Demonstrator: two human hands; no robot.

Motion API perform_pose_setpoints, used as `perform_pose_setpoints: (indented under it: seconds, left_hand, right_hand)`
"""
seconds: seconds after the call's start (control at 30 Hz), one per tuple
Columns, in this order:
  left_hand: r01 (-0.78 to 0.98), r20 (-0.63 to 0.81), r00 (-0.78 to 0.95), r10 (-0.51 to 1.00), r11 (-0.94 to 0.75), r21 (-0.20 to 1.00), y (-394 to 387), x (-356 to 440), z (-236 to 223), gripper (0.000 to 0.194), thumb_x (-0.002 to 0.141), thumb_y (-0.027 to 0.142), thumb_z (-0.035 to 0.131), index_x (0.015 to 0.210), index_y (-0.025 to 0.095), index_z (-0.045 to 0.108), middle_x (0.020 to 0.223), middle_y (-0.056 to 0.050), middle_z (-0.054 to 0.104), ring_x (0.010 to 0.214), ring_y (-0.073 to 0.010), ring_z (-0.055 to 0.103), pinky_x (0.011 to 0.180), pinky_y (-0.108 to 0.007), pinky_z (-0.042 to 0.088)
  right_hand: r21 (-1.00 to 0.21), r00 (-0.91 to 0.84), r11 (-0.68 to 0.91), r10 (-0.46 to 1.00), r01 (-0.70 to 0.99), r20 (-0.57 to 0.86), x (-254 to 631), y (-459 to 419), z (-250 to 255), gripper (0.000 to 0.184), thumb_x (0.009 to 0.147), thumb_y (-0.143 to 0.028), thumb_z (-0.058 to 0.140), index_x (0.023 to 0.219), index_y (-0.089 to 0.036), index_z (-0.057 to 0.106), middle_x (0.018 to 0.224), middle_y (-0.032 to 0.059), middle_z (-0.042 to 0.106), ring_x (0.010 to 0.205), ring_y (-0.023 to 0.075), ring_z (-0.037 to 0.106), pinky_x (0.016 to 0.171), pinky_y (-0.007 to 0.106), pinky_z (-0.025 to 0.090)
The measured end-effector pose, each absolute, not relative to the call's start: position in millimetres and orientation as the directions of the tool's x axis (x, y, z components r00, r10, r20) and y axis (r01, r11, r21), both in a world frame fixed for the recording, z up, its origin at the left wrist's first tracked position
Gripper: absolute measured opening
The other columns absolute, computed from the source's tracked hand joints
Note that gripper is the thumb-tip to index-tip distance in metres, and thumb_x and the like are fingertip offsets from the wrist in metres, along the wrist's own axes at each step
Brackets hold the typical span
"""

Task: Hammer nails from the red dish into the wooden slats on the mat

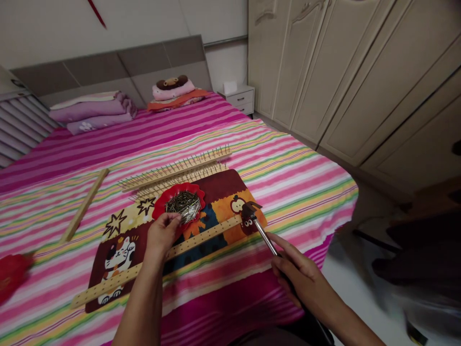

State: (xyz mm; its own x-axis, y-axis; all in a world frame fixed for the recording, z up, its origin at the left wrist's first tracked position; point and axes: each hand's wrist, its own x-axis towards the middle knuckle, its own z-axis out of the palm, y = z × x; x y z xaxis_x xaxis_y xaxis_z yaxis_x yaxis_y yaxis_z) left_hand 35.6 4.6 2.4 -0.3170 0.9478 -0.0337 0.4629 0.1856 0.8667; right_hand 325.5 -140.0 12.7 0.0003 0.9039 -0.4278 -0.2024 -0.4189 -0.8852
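My right hand [297, 269] is wrapped around the handle of a claw hammer [264, 233], its dark head over the right end of a wooden strip. My left hand [163, 233] reaches to the near edge of a red scalloped bowl [157, 207] full of nails [185, 204]. Its thumb and fingers are pinched together at the nails; whatever is between them is hidden. Below the bowl, the wooden strip [201, 238] with rows of small holes lies slantwise across a patterned mat [234, 180], partly behind my left forearm.
Behind the bowl lie wooden strips [180, 170] with many nails sticking up. A plain wooden strip [84, 206] and a red object [12, 274] are to the left on the striped bedspread [288, 192]. Folded bedding [97, 110] is at the headboard; wardrobes [324, 62] stand right.
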Motion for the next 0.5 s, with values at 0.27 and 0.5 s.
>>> perform_pose_setpoints:
  seconds: [0.27,0.5]
  left_hand:
    - [0.909,-0.027,-0.246,0.969,0.24,0.341,-22,37,12,0.014,0.072,0.032,0.051,0.067,0.023,0.06,0.069,-0.002,0.065,0.064,-0.0176,0.057,0.062,-0.027,0.038]
    - [0.948,-0.221,-0.228,0.948,0.268,0.173,-28,39,7,0.014,0.068,0.027,0.055,0.078,0.023,0.064,0.073,-0.006,0.07,0.072,-0.023,0.064,0.062,-0.028,0.039]
  right_hand:
    - [-0.878,0.006,-0.441,0.893,-0.186,-0.449,324,-142,13,0.063,0.079,-0.048,0.059,0.137,-0.028,0.044,0.05,-0.0099,0.042,0.036,0.0056,0.028,0.036,0.018,0.021]
    - [-0.888,-0.011,-0.418,0.906,-0.193,-0.424,325,-141,12,0.061,0.082,-0.042,0.057,0.138,-0.025,0.041,0.051,-0.0091,0.043,0.039,0.007,0.032,0.037,0.019,0.023]
